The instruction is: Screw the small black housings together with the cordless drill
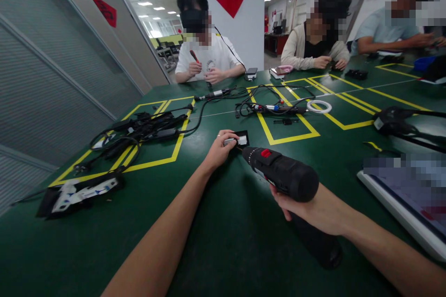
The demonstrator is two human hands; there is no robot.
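My right hand [299, 204] is wrapped round the grip of a black cordless drill [282, 171] with a red switch on top. The drill's front end points left, towards my left hand [223, 146]. Those fingers are closed on a small black-and-white part [243, 139] lying on the green table. The bit's tip is close beside this part; whether it touches I cannot tell. My fingers cover the part's left side.
Tangled black cables [149, 127] lie left, with a white-and-black device [85, 192] nearer me. More cables and a white ring [318, 106] lie beyond my hands. A tablet-like screen [407, 190] is at right. People [209, 51] sit across the green table [139, 222].
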